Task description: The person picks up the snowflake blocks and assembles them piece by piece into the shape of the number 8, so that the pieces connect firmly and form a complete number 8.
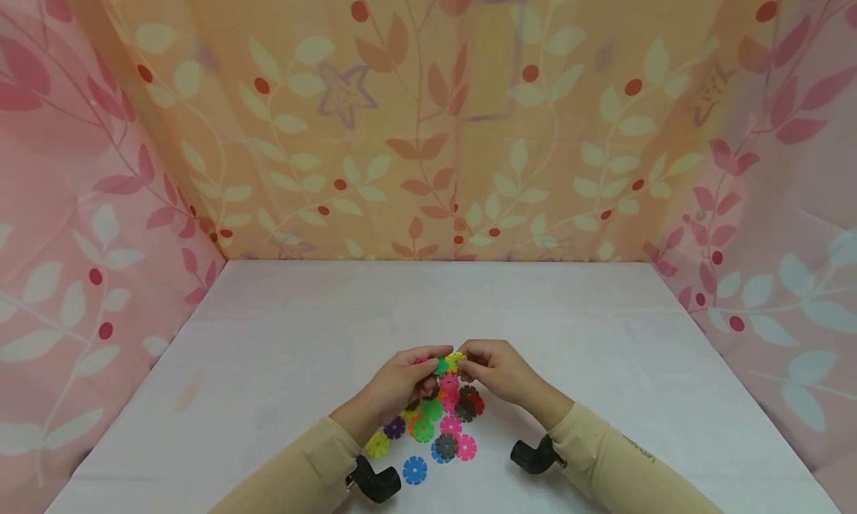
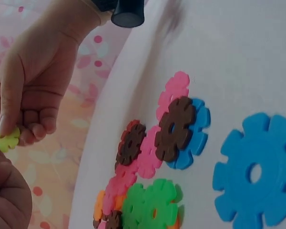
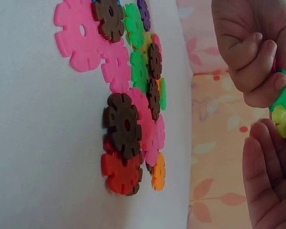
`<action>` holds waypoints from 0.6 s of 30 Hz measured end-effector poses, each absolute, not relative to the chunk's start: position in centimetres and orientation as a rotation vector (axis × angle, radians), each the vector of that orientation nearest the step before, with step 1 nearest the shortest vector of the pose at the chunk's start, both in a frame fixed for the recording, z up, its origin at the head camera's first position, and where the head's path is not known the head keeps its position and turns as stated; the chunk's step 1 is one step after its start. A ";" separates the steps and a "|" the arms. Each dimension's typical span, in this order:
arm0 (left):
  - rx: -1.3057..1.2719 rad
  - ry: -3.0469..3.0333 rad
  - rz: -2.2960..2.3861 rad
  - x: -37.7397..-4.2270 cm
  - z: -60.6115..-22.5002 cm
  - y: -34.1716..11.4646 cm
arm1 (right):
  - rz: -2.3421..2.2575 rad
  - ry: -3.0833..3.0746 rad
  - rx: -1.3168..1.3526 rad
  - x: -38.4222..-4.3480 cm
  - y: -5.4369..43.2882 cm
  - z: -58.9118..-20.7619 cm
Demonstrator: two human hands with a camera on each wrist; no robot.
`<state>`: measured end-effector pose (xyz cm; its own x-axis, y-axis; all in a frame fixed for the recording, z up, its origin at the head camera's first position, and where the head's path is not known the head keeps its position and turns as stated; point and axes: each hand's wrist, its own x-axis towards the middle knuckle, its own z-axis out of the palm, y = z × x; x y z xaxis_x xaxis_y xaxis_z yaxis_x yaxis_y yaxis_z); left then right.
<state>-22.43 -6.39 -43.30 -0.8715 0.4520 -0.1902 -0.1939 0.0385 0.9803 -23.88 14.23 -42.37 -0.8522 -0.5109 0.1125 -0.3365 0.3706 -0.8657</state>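
Observation:
Above the pile, my left hand (image 1: pixel 400 384) pinches a green notched plastic disc (image 3: pixel 282 93). A bit of pink shows behind it, mostly hidden by the fingers. My right hand (image 1: pixel 504 369) pinches a yellow notched disc (image 2: pixel 8 140) between thumb and fingers. In the right wrist view the yellow disc (image 3: pixel 282 120) touches or overlaps the green one's lower edge; whether their slots are joined I cannot tell. Just under the hands, a pink disc (image 1: pixel 449 382) lies at the far end of the loose pile.
Several flower-shaped discs lie overlapping on the white table (image 1: pixel 281 328), among them a blue one (image 1: pixel 415 470) nearest me, a purple one (image 1: pixel 394 427) and a brown one (image 3: pixel 124 125). Black wrist mounts (image 1: pixel 378 483) hang under both sleeves. Patterned cloth (image 1: pixel 428 127) walls the sides and back.

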 end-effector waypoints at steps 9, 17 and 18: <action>0.257 1.807 1.871 -22.2 -43.1 -6.4 | -1.495 2.405 -0.807 -23.6 14.2 -42.1; 0.199 1.793 1.905 -21.9 -42.8 -6.1 | -1.480 2.464 -0.761 -23.5 13.4 -42.2; 0.188 1.798 1.913 -21.9 -42.7 -6.1 | -1.482 2.473 -0.752 -23.5 13.2 -42.2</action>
<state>-21.88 -6.05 -42.68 -0.8636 0.4457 -0.2357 -0.2627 0.0010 0.9649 -23.45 13.23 -42.19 -0.8604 -0.4963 0.1158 -0.3362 0.3819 -0.8609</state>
